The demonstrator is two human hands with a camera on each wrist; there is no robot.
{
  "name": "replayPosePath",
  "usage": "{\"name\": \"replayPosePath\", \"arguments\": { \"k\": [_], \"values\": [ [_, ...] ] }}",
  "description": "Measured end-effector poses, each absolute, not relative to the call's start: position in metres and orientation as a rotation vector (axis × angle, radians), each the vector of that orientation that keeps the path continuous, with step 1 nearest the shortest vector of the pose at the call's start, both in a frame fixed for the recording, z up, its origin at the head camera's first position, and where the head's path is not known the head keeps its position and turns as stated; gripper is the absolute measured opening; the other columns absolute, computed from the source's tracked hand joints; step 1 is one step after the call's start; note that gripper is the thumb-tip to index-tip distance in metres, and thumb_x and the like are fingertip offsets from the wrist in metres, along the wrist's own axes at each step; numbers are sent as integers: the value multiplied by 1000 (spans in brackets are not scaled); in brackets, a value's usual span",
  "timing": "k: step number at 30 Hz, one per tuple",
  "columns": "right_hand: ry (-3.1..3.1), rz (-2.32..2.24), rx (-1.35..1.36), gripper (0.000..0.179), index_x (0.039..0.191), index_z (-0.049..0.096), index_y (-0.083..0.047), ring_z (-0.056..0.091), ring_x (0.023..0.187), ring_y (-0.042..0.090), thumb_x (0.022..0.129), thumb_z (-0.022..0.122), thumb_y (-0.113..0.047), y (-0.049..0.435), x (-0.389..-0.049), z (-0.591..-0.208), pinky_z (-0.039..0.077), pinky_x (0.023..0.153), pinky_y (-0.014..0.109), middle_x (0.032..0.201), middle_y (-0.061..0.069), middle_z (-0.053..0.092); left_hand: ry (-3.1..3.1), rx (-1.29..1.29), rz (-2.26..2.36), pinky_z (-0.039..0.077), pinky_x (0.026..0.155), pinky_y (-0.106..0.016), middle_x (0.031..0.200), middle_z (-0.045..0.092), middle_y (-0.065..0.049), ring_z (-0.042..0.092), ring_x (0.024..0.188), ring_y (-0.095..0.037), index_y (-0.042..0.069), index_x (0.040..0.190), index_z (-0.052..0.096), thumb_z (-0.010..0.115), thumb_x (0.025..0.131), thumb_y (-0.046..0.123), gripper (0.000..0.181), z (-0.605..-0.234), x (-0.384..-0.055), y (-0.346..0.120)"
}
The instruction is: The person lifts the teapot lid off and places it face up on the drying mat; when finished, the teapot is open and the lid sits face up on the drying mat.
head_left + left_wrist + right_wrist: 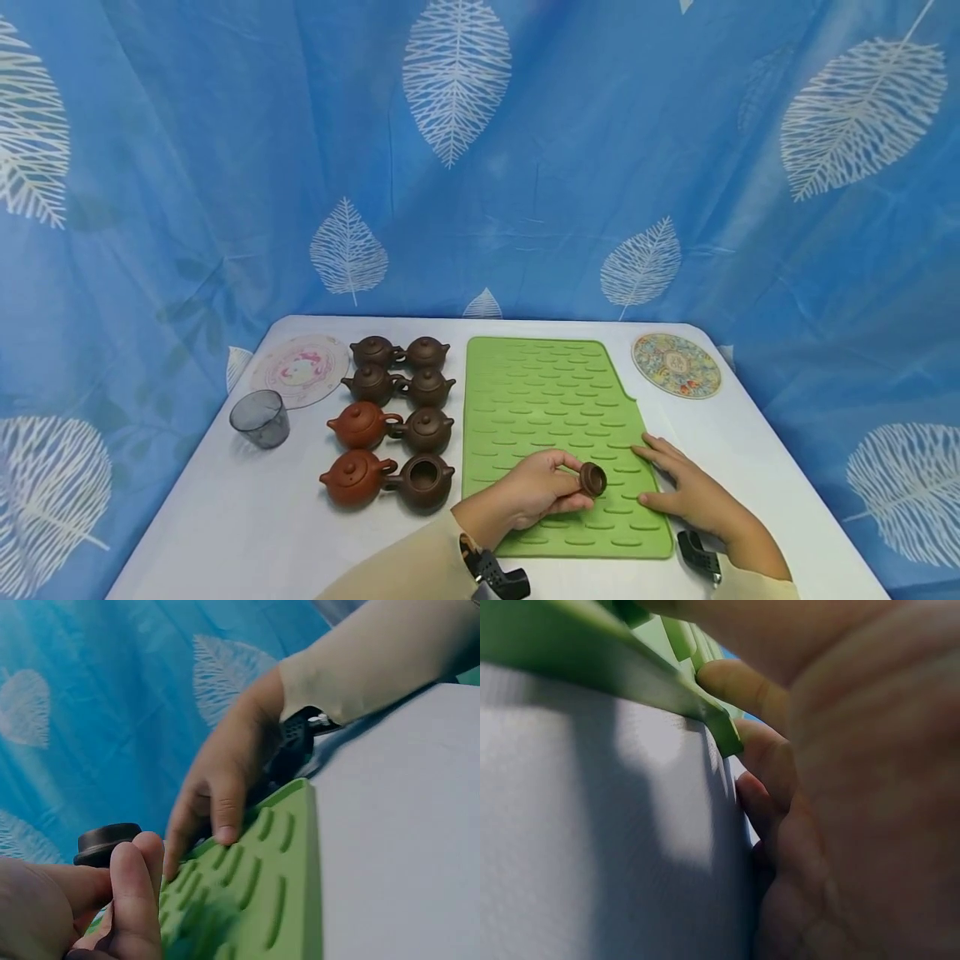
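White table (225,533) is carrying everything; green ribbed mat (543,392) is lying right of centre on it. Right hand (693,500) is resting at the mat's right edge, fingers spread, fingertips touching it, probably steadying it. Left hand (536,492) is pinching a small piece between thumb and fingers, above the mat's near half. Eight teapots are standing in two columns left of the mat: the left column is showing two dark brown ones at the far end and two reddish ones (354,481) nearer, the right column all dark brown, with the nearest, a lidless brown teapot (422,498), sitting open-topped. Smallest: the pinched hollow brown clay piece (592,480), lid or tiny cup, cannot tell which, is tilting its open side toward the head camera. Step in hand, as judged: holding and positioning this piece over the mat. Next move is likely calling for levelling the piece and keeping the pinch light and steady, whether lowering it here or carrying it toward the open pot.
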State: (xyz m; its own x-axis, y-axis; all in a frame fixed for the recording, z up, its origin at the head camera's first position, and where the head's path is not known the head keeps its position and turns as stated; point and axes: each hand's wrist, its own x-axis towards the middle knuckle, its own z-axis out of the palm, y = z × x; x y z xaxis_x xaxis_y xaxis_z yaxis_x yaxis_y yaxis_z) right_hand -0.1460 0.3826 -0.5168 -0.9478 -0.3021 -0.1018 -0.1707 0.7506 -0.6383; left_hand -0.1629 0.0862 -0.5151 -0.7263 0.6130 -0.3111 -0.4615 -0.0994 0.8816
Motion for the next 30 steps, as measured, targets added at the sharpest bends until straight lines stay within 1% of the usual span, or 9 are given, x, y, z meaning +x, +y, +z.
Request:
{"name": "replayPosePath", "arguments": {
  "k": [4, 9, 15, 20, 25, 30],
  "values": [
    [2732, -985, -363, 83, 156, 47, -6, 12, 152, 62, 90, 82, -42, 383, -145, -519, 26, 108, 84, 169, 29, 21, 1513, 133, 1834, 58, 60, -15, 89, 77, -11, 72, 66, -7, 10, 115, 68, 62, 104, 3, 15, -519, -162, 103],
    [2765, -961, -370, 82, 155, 49, -7, 15, 152, 61, 89, 82, -43, 383, -146, -517, 26, 108, 84, 169, 27, 23, 1676, 145, 1748, 58, 57, -20, 87, 77, -12, 71, 63, -9, 14, 107, 71, 63, 104, 6, 12, -513, -164, 121],
    [2784, -950, -374, 82, 155, 49, -6, 15, 152, 61, 90, 82, -42, 383, -145, -517, 25, 107, 85, 169, 28, 23, 1830, 177, 1696, 58, 54, -22, 82, 73, -9, 72, 63, -14, 12, 101, 70, 63, 103, 3, 11, -506, -162, 138],
    [2788, -925, -362, 83, 155, 49, -8, 15, 152, 60, 89, 82, -44, 382, -146, -518, 25, 108, 84, 169, 26, 24, 1939, 160, 1639, 59, 55, -26, 78, 72, -6, 72, 60, -19, 10, 96, 67, 66, 102, 3, 10, -503, -158, 142],
    [2797, -928, -358, 83, 155, 50, -7, 16, 152, 61, 88, 83, -43, 384, -146, -517, 25, 109, 84, 169, 26, 24, 1982, 164, 1611, 59, 54, -26, 77, 72, -3, 70, 57, -16, 9, 89, 68, 67, 100, 1, 14, -501, -156, 144],
    [2796, -933, -369, 82, 155, 49, -6, 16, 152, 61, 89, 83, -42, 384, -147, -519, 26, 109, 83, 169, 27, 24, 2031, 195, 1542, 57, 51, -25, 76, 71, -1, 69, 55, -14, 10, 87, 73, 70, 98, 3, 14, -501, -157, 144]
  ]
}}
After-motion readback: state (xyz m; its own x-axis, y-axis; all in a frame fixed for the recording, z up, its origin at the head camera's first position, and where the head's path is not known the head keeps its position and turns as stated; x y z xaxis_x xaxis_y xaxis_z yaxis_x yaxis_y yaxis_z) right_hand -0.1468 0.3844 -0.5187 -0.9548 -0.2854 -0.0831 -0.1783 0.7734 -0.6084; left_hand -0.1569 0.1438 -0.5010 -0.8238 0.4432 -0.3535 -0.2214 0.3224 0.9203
